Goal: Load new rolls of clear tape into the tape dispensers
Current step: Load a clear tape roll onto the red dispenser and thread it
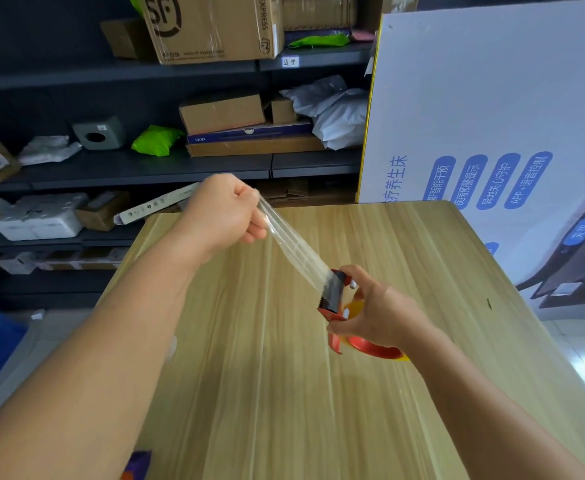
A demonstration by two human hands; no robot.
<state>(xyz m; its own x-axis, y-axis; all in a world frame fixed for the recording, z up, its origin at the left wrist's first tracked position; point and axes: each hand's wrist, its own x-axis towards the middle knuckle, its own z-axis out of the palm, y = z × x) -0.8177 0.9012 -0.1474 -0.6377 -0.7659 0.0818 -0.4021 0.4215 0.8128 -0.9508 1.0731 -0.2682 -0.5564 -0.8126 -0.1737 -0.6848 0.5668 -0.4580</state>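
Tape dispenser [344, 308] above table [284, 393]; shelves [145, 168] behind; box [492, 109] right.

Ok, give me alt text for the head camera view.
A left hand pulls a strip of clear tape from a red tape dispenser gripped by the right hand above a wooden table; parcel shelves stand behind.
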